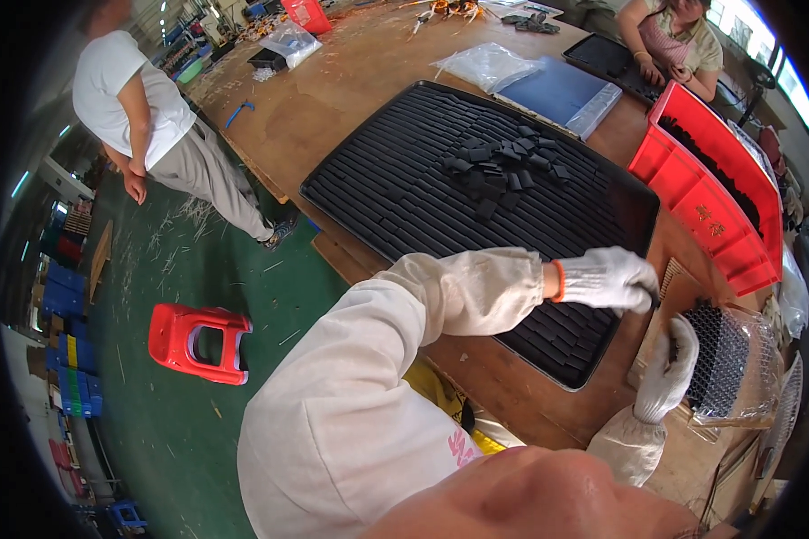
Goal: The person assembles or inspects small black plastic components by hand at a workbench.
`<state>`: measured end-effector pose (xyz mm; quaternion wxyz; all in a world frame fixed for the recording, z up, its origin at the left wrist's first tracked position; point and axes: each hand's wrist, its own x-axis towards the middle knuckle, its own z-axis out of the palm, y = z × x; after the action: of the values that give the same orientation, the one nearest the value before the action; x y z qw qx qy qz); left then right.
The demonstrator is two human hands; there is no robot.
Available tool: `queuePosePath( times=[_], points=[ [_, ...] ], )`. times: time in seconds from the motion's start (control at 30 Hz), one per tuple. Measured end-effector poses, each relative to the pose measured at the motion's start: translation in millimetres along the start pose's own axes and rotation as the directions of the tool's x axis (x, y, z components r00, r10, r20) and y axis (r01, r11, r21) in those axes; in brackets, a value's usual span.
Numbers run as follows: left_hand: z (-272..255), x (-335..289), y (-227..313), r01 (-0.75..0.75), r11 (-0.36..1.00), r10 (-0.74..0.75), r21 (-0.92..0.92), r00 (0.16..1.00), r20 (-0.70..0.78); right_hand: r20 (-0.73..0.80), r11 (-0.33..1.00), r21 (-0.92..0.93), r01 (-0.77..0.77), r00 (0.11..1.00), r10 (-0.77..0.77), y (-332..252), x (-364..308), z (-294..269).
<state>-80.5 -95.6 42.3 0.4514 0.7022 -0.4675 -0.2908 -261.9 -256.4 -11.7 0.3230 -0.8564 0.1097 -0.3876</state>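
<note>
My left hand point(607, 277), in a white knit glove with an orange cuff, reaches across the right end of a large black tray point(634, 211). Its fingers are curled, with a small black piece point(654, 298) showing at the tips. My right hand point(663, 375), also gloved, is beside a bubble-wrap package point(728, 364) holding dark contents. Its fingers are bent close together, and what lies between them is too dark to make out. Long rows of flat black strips fill the tray. A heap of loose black rectangular pieces point(499, 169) lies on top of them.
A red crate point(724, 211) with black pieces stands right of the tray. Beyond it are a blue sheet point(557, 94) and clear plastic bags point(490, 65). Another person point(674, 45) works at far right; someone stands point(139, 108) at left. A red stool point(202, 343) is on the green floor.
</note>
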Motion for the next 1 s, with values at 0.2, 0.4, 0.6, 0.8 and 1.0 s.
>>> queuePosePath(
  times=[0.2, 0.4, 0.6, 0.8, 1.0],
  points=[
    [-4.2, 55.5, -47.3, -0.061, 0.623, 0.324, 0.78, 0.928, -0.186, 0.075, 0.73, -0.665, 0.158, 0.987, -0.145, 31.8, 4.6, -15.1],
    [2.0, 70.8, -53.7, -0.066, 0.575, 0.413, 0.816, 0.884, -0.22, 0.123, 0.718, -0.686, 0.118, 0.991, -0.045, 35.6, 1.5, -19.0],
    [22.8, 73.3, -52.4, -0.182, 0.529, 0.442, 0.829, 0.893, -0.086, 0.131, 0.713, -0.693, 0.107, 0.991, -0.022, 32.2, 2.3, -19.4],
    [1.9, 75.2, -39.3, -0.116, 0.658, 0.5, 0.744, 0.806, -0.317, 0.112, 0.703, -0.699, 0.128, 0.991, -0.069, 33.9, 2.4, -13.7],
    [-30.3, 54.8, -46.9, -0.023, 0.671, 0.274, 0.741, 0.937, -0.219, 0.076, 0.734, -0.67, 0.114, 0.994, -0.084, 23.8, 6.9, -15.5]
  ],
)
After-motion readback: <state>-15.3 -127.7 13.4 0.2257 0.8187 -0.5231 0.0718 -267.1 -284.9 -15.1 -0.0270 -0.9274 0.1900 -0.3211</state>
